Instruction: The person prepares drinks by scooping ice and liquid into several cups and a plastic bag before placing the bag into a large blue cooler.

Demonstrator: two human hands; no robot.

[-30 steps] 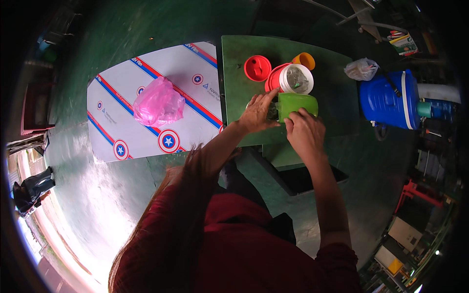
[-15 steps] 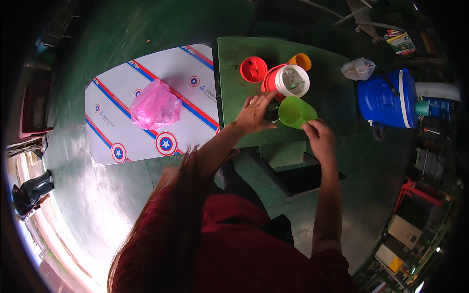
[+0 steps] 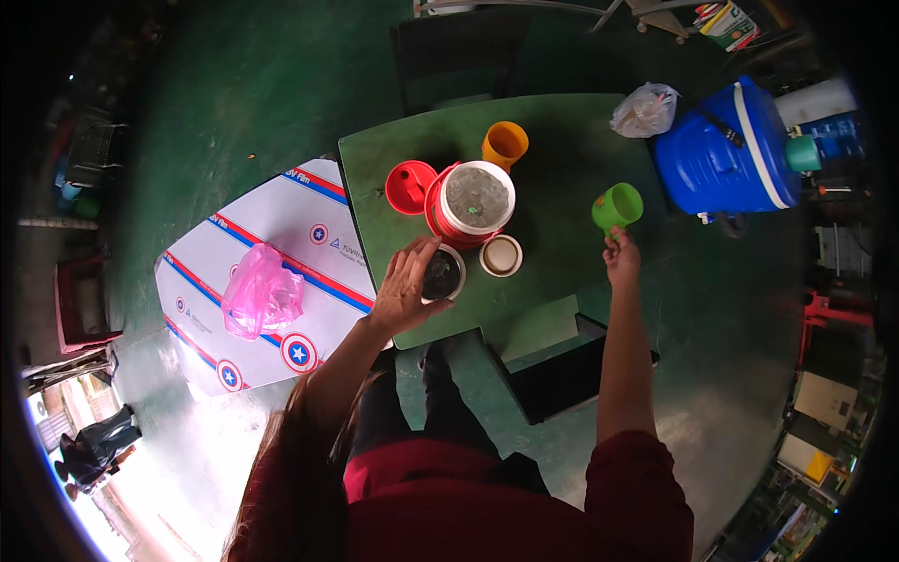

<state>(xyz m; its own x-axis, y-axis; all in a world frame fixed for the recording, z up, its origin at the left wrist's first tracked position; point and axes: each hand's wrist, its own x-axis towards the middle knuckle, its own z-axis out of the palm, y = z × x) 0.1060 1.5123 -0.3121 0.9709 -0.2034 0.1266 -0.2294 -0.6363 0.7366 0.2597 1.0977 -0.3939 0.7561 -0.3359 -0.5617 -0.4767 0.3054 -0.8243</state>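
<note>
My left hand [image 3: 403, 288] curls around the near left side of a cup [image 3: 443, 273] with a dark inside and a pale rim, standing on the green table. Out to the right, my right hand [image 3: 621, 257] grips a green plastic mug [image 3: 618, 206] by its handle. A red jug [image 3: 446, 225] with a white rim, filled with what looks like ice [image 3: 478, 195], stands beyond the cup. Close to the jug are a round red lid [image 3: 410, 187], an orange cup [image 3: 506, 143] and a small round pale-topped piece [image 3: 501, 255].
A big blue cooler [image 3: 716, 155] is off the table's right end, a clear plastic bag [image 3: 645, 110] beside it. To the left, a pink bag [image 3: 262, 292] lies on a film-covered board [image 3: 201, 281]. A black chair [image 3: 459, 56] stands beyond the green table [image 3: 552, 272].
My right hand has carried the green mug rightward, away from the jug and the cup. My left hand stays at the cup. The view has shifted, showing the pale-topped piece.
</note>
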